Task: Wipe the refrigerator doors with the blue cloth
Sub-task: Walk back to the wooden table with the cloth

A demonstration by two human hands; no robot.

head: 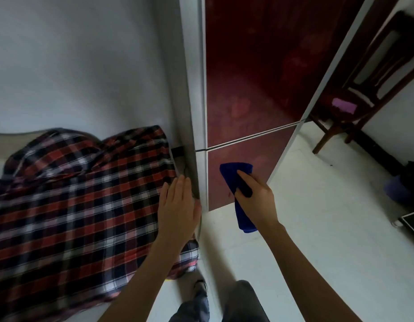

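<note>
The refrigerator has dark red glossy doors: an upper door (259, 66) and a lower door (243, 156), split by a thin white gap. My right hand (257, 201) grips the blue cloth (234, 175) and holds it against the lower door, with one end of the cloth hanging down below the hand. My left hand (178, 210) is flat with straight fingers, resting against the grey left side of the refrigerator (189, 112) near its front corner. It holds nothing.
A red, black and white checked cloth (73, 194) covers something bulky left of the refrigerator. A dark wooden chair (364, 96) with a purple item on its seat stands at the right. The pale floor (317, 217) spreads below; my legs and a shoe show at the bottom.
</note>
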